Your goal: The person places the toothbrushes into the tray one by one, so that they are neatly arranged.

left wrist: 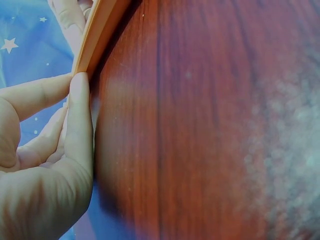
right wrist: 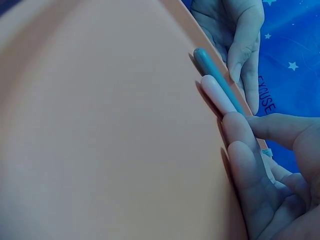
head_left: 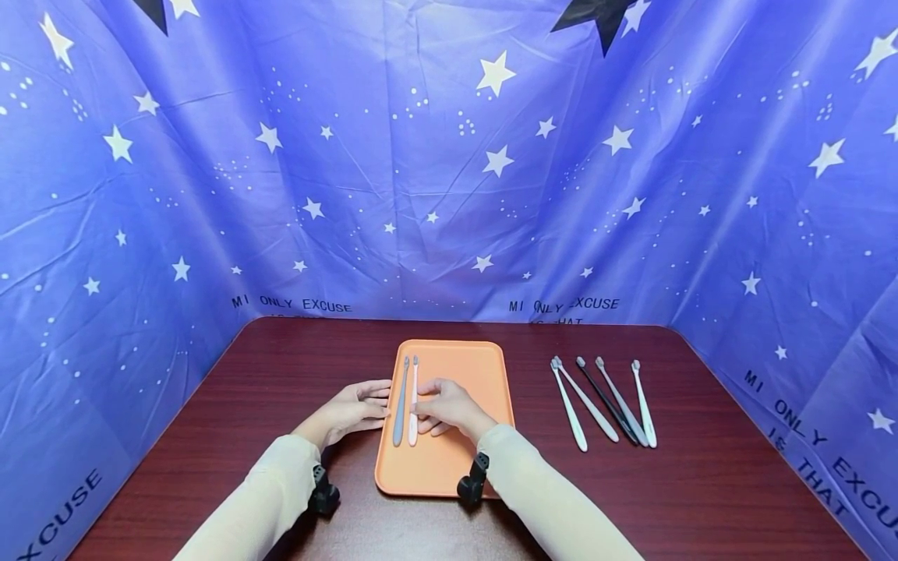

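blue curtain (head_left: 393,179) printed with stars covers the back and both sides; its black lettering reads "mi only excuse", with "is that" at the right, though some letters are lost in folds or cut off by the frame. below it spreads a dark red wood-grain counter (head_left: 701,499), its near side running out of the picture and hazy with glare in the left wrist view. two cream sleeves (head_left: 561,499) are cut off at the bottom. between them lies an orange tray (head_left: 459,366), partly covered by the right arm. the left hand (head_left: 354,409) has its grip drawn to a pinch on the tray's left rim. the right hand (head_left: 452,409) has its grip closed on a pink toothbrush (head_left: 414,386) lying on the tray, hiding part of the handle. a black wrist camera (head_left: 473,477) blocks some of the tray's near edge. just left of the pink one lies a grey-blue toothbrush (head_left: 401,409). to the right, on the counter, five more toothbrushes (head_left: 607,400) lie fanned: pale ones, one black, one grey; any marks on their handles are too small to read.
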